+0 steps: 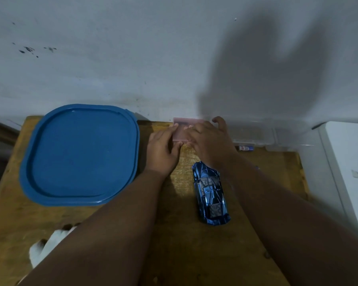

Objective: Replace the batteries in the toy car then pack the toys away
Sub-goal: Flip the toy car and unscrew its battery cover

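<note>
A shiny blue toy car (211, 194) stands on the wooden table (184, 244), nose pointing away from me, between my forearms. At the table's far edge lies a small pink translucent box (181, 126). My left hand (163, 153) grips its left side with fingertips on its edges. My right hand (211, 141) lies over its right half, fingers spread, hiding that part. A small battery (246, 148) with a blue and white label rests to the right of my right hand.
A large blue container lid (81, 155) covers the table's left half. A clear plastic container (256, 133) stands by the wall at the back right. A white appliance (349, 172) borders the right. Something white (43, 248) shows at the lower left.
</note>
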